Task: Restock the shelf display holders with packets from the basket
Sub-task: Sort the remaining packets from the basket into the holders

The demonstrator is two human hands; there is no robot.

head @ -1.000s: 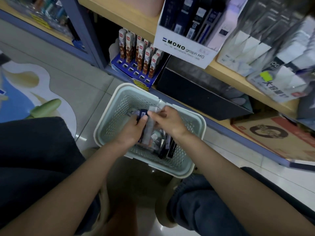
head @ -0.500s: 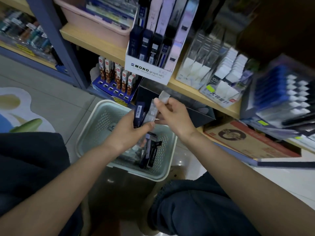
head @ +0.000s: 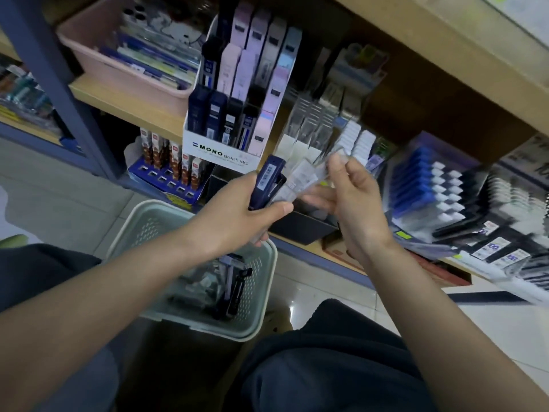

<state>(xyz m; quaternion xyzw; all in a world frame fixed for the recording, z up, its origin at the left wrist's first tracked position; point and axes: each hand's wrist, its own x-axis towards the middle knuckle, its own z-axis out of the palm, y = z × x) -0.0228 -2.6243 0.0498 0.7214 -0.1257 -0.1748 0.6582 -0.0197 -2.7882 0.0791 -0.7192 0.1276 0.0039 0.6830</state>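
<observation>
Packets were up in both hands, above the basket (head: pixel 148 227) and in front of the shelf (head: pixel 127 105). On my feed the left hand (head: pixel 237 215) had fingers and thumb curled round a navy packet (head: pixel 266 182), barcode side up. The right hand (head: pixel 353 200) pinched a clear packet (head: pixel 300 181) between thumb and fingers, just beside the navy one.

I saw open room between the hands and the MONO holder (head: pixel 219 151), which stood at the shelf's front edge. A black tray (head: pixel 303 230) lay close behind the hands. The blue post (head: pixel 53 69) stood well apart to the left.

The clear packet was smeared, so I could not tell whether it was one or several. Displays at the right (head: pixel 430 188) were blurred. The left forearm hid part of the basket.

The basket held dark and clear packets. The MONO holder held upright rows of navy, black and pale pink packets. A pink tub (head: pixel 124 75) on the shelf held flat packs.
</observation>
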